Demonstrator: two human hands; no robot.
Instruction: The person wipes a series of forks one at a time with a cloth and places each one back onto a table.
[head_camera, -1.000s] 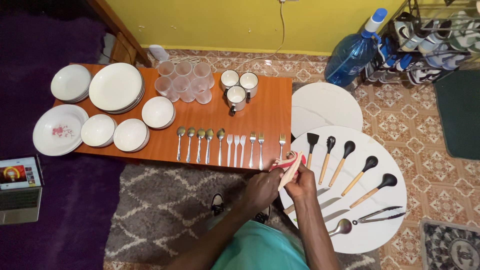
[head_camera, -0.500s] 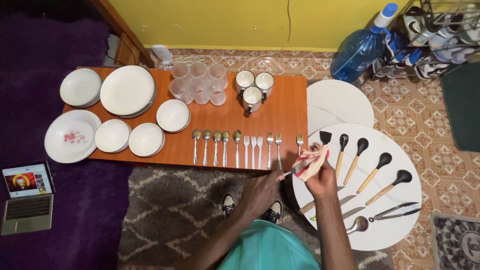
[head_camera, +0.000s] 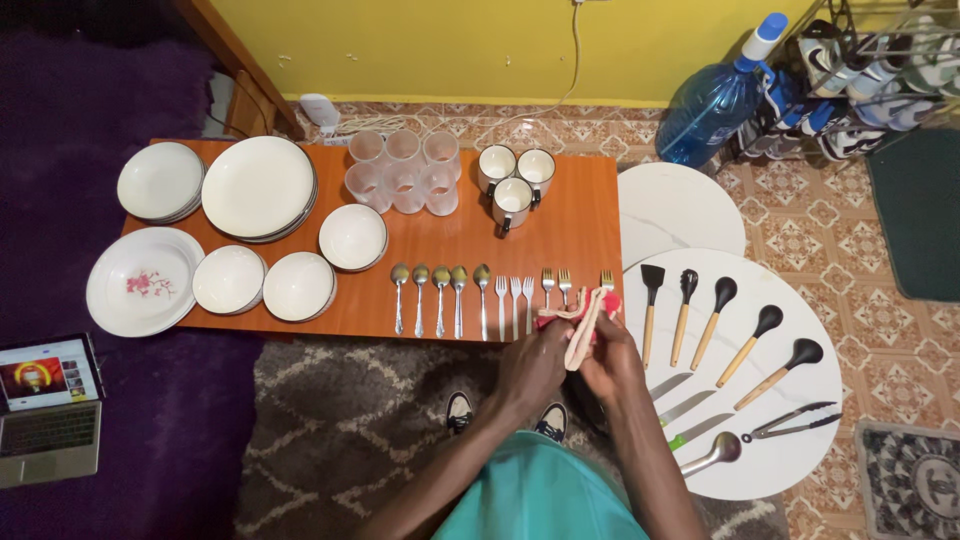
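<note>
While both hands meet over the near right corner of the orange table (head_camera: 580, 215), the left hand (head_camera: 535, 365) and right hand (head_camera: 607, 358) pinch a pale wooden utensil (head_camera: 581, 335) against a red cloth (head_camera: 600, 308), seemingly wiping it. Forks (head_camera: 548, 285) lie just beyond; black ladles (head_camera: 765, 335) fan out rightward.

Both forearms reach forward and come together. The left hand (head_camera: 535, 362) and the right hand (head_camera: 608, 360) are close side by side, with fingers curled in a grip.
</note>
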